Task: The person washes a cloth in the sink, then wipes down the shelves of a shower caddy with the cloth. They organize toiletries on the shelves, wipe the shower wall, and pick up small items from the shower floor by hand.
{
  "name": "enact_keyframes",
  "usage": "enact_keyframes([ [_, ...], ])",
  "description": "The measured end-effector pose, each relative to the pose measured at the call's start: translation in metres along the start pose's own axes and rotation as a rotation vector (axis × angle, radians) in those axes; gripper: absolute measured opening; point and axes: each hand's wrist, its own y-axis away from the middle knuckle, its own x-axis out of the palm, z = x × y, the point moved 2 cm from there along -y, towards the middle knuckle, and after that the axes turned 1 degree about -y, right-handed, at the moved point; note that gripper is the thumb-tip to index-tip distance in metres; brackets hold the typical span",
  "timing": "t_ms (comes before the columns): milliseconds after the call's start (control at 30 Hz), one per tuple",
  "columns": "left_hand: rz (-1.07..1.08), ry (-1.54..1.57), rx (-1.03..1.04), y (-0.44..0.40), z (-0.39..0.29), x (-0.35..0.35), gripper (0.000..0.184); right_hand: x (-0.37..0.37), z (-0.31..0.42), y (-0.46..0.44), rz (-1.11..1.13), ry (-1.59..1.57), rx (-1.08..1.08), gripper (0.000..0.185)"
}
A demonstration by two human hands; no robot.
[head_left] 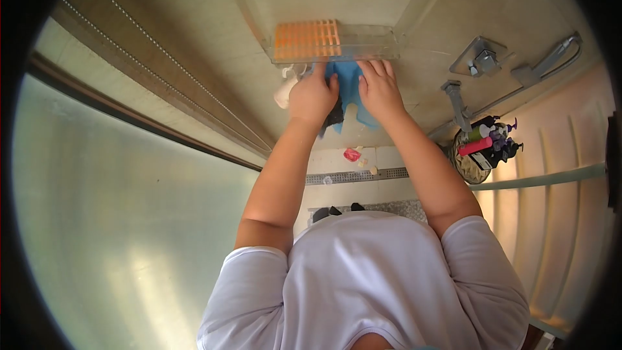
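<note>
A blue cloth [350,81] hangs below a clear wall shelf [370,44], between my two hands. My left hand [312,98] is at its left edge, the thumb against the cloth and the index finger pointing up toward the shelf; it appears closed on the cloth, though its other fingers are hidden. My right hand [382,92] lies on the cloth's right side with fingers stretched toward the shelf's underside. A dark piece of cloth or mesh [335,115] hangs beside my left hand. Just left of that hand is a whitish object [284,94], partly covered.
An orange slatted piece [307,39] sits in the shelf. At right, a basket of bottles [476,155] stands below a tap [457,100] and a shower handset [544,68]. A drain grate [389,174] and a pink item [352,154] are on the floor. Frosted glass [129,207] stands left.
</note>
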Motion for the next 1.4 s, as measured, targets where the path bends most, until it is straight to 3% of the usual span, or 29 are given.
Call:
enact_keyframes([
  [133, 0.011, -0.022, -0.02, -0.001, 0.002, 0.011, 0.051, 0.011, -0.009, -0.005, 0.128, 0.057, 0.087, 0.037],
  [600, -0.06, 0.116, -0.028, 0.021, 0.004, -0.001, 0.06, -0.008, 0.013, -0.001, 0.138, 0.106, 0.126, 0.042],
  [700, -0.187, 0.214, 0.018, 0.026, 0.009, -0.004, 0.059, -0.012, 0.017, 0.0, 0.113, 0.107, 0.111, 0.043],
  [1000, -0.12, 0.497, -0.041, 0.048, 0.017, -0.021, 0.058, -0.025, 0.022, 0.027, 0.001, -0.028, 0.023, 0.04],
  [1133, 0.043, 0.785, -0.064, 0.065, 0.023, -0.015, 0.049, -0.036, 0.029, 0.092, 0.033, -0.177, 0.05, 0.034],
  [1233, 0.173, 0.759, -0.063, 0.079, 0.04, 0.0, 0.041, -0.033, 0.031, 0.177, 0.33, -0.355, 0.309, 0.031],
  [1400, 0.427, 0.758, -0.074, 0.115, 0.063, 0.054, 0.031, -0.048, 0.039, 0.334, 0.609, -0.329, 0.854, 0.028],
])
